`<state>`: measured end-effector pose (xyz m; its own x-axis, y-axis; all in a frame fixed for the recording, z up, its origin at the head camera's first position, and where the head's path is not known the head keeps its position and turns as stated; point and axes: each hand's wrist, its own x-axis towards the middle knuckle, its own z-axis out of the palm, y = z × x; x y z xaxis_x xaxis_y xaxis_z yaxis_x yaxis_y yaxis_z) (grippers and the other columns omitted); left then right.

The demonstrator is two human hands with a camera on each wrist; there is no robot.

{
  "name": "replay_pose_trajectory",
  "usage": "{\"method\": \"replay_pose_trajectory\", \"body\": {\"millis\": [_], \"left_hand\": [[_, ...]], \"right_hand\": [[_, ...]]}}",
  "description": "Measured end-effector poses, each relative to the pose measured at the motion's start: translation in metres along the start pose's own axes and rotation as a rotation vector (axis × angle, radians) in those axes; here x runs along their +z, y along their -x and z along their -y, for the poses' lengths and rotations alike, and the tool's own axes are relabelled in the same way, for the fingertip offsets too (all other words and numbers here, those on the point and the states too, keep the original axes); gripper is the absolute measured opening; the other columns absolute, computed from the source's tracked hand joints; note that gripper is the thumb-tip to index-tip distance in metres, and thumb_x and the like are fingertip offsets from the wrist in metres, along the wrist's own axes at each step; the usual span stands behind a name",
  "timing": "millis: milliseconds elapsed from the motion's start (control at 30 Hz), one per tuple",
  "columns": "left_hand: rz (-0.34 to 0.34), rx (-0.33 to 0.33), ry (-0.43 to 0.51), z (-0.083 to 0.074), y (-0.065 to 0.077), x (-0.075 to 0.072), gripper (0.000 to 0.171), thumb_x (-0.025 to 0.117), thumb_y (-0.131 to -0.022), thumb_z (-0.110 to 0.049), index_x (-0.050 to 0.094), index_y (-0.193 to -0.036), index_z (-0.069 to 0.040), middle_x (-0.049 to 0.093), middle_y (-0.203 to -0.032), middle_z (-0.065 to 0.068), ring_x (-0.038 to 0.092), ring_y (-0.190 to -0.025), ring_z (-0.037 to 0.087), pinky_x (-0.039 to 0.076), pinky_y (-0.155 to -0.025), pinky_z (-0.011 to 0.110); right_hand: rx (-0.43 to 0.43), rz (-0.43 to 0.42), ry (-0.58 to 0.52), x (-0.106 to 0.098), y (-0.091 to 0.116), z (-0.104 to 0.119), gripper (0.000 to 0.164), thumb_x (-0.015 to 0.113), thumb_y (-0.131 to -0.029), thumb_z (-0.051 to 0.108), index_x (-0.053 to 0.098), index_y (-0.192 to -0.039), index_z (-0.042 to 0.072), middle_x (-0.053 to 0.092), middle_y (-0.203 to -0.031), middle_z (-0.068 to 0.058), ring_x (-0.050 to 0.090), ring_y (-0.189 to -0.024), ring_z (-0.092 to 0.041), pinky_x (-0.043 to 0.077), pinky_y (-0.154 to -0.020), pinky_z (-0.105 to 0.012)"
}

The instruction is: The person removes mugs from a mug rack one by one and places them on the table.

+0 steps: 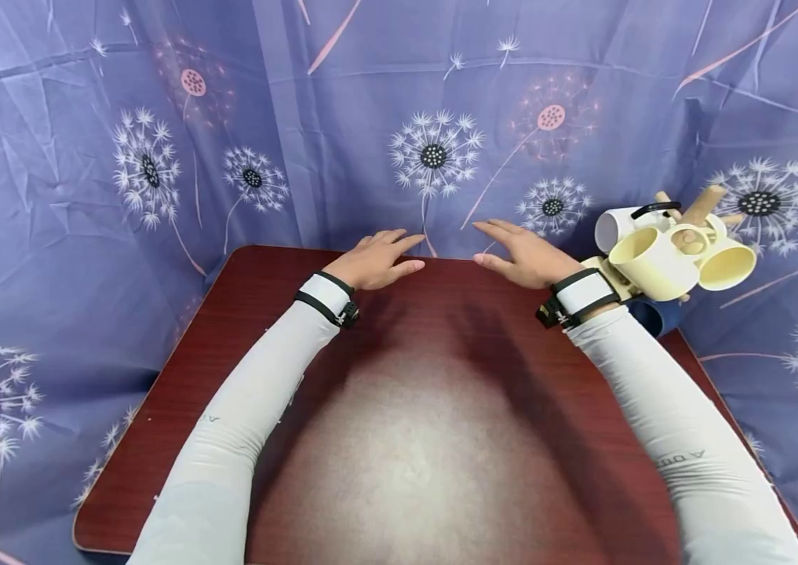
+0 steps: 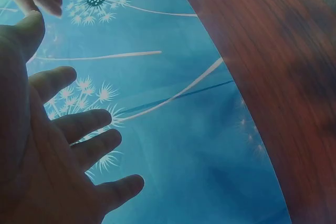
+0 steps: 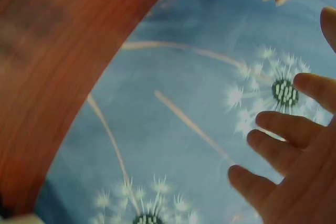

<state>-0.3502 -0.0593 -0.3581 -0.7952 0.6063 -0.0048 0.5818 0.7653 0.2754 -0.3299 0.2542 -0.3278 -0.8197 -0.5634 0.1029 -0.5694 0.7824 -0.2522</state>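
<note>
Both hands are held out over the far part of a dark red wooden table [image 1: 399, 377], palms facing down and inward. My left hand [image 1: 379, 260] has its fingers straight and spread, holding nothing. Across from it, the right hand [image 1: 522, 253] reaches forward with fingers extended, also holding nothing. To the right of that hand stands a wooden mug rack [image 1: 702, 205] hung with several mugs, among them a cream mug [image 1: 653, 263], a yellow mug [image 1: 726, 264] and a white mug [image 1: 613, 229]. Low on it is a dark blue mug [image 1: 665, 315], partly hidden by the right wrist.
A blue-purple curtain [image 1: 342, 141] printed with dandelions hangs behind the table and along both sides. The mug rack occupies the far right corner of the table. Shadows of both arms fall across the glossy tabletop.
</note>
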Motion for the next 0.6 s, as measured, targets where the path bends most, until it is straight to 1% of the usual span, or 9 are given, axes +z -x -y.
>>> {"method": "replay_pose_trajectory", "body": {"millis": [167, 267, 367, 467, 600], "left_hand": [[0.004, -0.002, 0.019, 0.000, -0.001, 0.002, 0.066, 0.037, -0.108, -0.060, 0.026, -0.165, -0.030, 0.022, -0.172, 0.015, 0.018, -0.160, 0.036, 0.020, -0.127, 0.060], [0.013, -0.002, 0.020, 0.001, -0.002, 0.005, 0.066, 0.036, -0.108, -0.060, 0.026, -0.165, -0.029, 0.021, -0.172, 0.015, 0.018, -0.160, 0.037, 0.020, -0.127, 0.060], [0.017, -0.002, 0.031, 0.001, -0.003, 0.007, 0.066, 0.035, -0.108, -0.061, 0.026, -0.165, -0.029, 0.021, -0.172, 0.014, 0.018, -0.160, 0.036, 0.020, -0.128, 0.059], [0.010, 0.000, 0.049, 0.000, -0.002, 0.006, 0.065, 0.036, -0.108, -0.060, 0.027, -0.165, -0.029, 0.022, -0.172, 0.014, 0.018, -0.160, 0.035, 0.020, -0.128, 0.059], [0.000, 0.007, 0.054, -0.001, -0.002, 0.003, 0.065, 0.036, -0.109, -0.060, 0.029, -0.165, -0.028, 0.023, -0.172, 0.015, 0.019, -0.160, 0.036, 0.021, -0.128, 0.058]], "right_hand": [[-0.008, -0.067, 0.058, -0.018, 0.005, -0.019, 0.065, 0.057, -0.106, 0.041, 0.038, -0.160, 0.010, 0.039, -0.163, -0.023, 0.032, -0.153, -0.045, 0.028, -0.124, -0.060], [0.005, -0.097, 0.076, -0.030, 0.010, -0.029, 0.063, 0.056, -0.107, 0.040, 0.040, -0.158, 0.007, 0.042, -0.160, -0.024, 0.036, -0.151, -0.046, 0.029, -0.122, -0.061], [0.036, -0.116, 0.083, -0.042, 0.018, -0.036, 0.063, 0.056, -0.107, 0.039, 0.041, -0.158, 0.006, 0.043, -0.159, -0.026, 0.038, -0.149, -0.048, 0.030, -0.121, -0.063], [0.066, -0.138, 0.091, -0.054, 0.024, -0.043, 0.063, 0.057, -0.106, 0.040, 0.041, -0.157, 0.006, 0.043, -0.158, -0.028, 0.039, -0.147, -0.051, 0.030, -0.120, -0.064], [0.107, -0.163, 0.102, -0.070, 0.033, -0.055, 0.065, 0.053, -0.107, 0.044, 0.040, -0.158, 0.007, 0.043, -0.158, -0.029, 0.039, -0.146, -0.053, 0.030, -0.119, -0.066]]}}
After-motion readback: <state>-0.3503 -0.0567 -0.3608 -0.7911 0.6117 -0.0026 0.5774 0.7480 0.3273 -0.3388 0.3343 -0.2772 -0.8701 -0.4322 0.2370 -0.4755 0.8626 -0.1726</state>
